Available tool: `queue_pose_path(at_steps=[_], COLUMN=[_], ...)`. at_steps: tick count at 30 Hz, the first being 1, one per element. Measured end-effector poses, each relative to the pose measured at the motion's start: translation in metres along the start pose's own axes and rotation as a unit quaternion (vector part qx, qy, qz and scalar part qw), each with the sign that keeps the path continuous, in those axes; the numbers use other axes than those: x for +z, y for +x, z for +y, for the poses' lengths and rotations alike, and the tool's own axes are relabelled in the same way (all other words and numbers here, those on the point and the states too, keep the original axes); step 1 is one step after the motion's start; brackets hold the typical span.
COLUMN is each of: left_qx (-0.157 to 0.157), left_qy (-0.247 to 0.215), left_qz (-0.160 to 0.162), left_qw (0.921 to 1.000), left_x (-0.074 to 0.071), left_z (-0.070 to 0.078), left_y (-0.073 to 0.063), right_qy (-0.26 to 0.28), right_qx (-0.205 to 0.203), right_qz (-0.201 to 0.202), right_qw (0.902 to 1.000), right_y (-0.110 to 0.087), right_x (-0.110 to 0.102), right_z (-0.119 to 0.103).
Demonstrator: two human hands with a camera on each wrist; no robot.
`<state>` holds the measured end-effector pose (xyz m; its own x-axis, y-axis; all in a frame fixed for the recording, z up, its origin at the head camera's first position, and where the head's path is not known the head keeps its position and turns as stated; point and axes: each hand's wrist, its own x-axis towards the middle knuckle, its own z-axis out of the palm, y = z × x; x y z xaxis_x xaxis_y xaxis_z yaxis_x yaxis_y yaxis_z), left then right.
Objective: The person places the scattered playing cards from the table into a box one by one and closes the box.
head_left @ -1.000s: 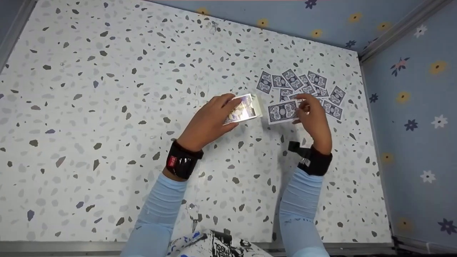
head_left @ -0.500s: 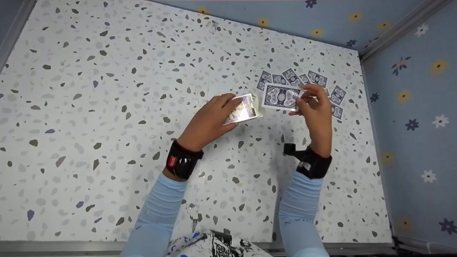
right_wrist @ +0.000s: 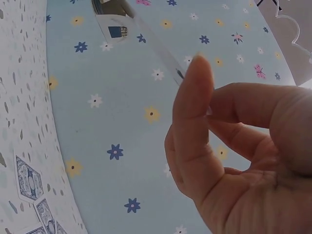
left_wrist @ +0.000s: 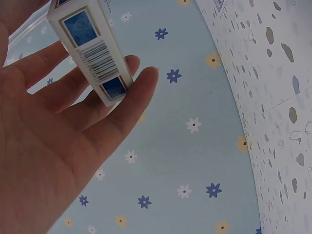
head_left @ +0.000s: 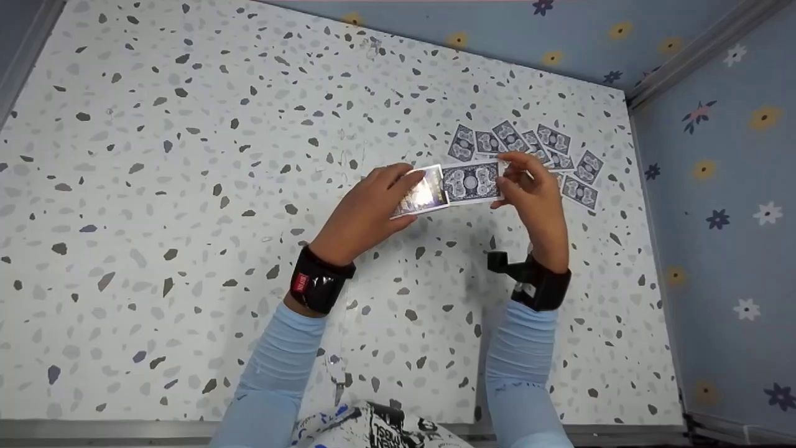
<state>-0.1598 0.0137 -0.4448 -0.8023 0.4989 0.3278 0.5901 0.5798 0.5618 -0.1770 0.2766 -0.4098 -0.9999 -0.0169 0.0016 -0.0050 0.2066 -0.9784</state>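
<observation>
My left hand point(head_left: 364, 214) holds a small playing-card box point(head_left: 421, 191) with a shiny printed face, its end towards the right. In the left wrist view the box's narrow side point(left_wrist: 92, 53) shows a barcode and blue panels, gripped by the fingers. Between the thumb and fingers of my right hand point(head_left: 535, 196) is the right end of a playing card point(head_left: 471, 182), patterned back up. That card's left end meets the box's open end; how far it reaches inside is hidden. The right wrist view shows the card point(right_wrist: 158, 46) edge-on and the box's flap point(right_wrist: 116, 31).
Several playing cards point(head_left: 580, 193) lie face down in an overlapping spread behind and beyond the right hand. They rest on a white speckled table point(head_left: 186, 249). Blue flowered panels point(head_left: 715, 186) stand along the table's far and right edges.
The right hand lifted the card from beside the spread, then brought it left and down to the box's opening. The left hand and box have stayed in place.
</observation>
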Motion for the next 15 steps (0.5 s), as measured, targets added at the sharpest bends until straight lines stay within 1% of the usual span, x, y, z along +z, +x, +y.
queue_pose_path(at_steps=[4, 6, 11, 15], left_qx=[0.000, 0.001, -0.001, -0.003], left_qy=[-0.002, 0.001, 0.004, 0.003], left_qz=[-0.002, -0.003, -0.010, -0.014], left_qw=[1.0000, 1.0000, 0.9999, 0.9999], left_x=[0.000, 0.000, 0.000, 0.000], left_z=[0.001, 0.001, 0.002, 0.003], left_y=[0.000, 0.001, 0.001, 0.002], right_qy=[-0.009, -0.023, -0.086, -0.128], right_qx=[-0.003, -0.007, -0.028, -0.037], right_qz=[-0.007, -0.012, -0.028, -0.047], right_qw=[0.9999, 0.9996, 0.9955, 0.9900], right_y=[0.001, 0.002, 0.002, -0.002], right_x=[0.003, 0.006, 0.016, 0.028], right_z=[0.003, 0.003, 0.000, -0.010])
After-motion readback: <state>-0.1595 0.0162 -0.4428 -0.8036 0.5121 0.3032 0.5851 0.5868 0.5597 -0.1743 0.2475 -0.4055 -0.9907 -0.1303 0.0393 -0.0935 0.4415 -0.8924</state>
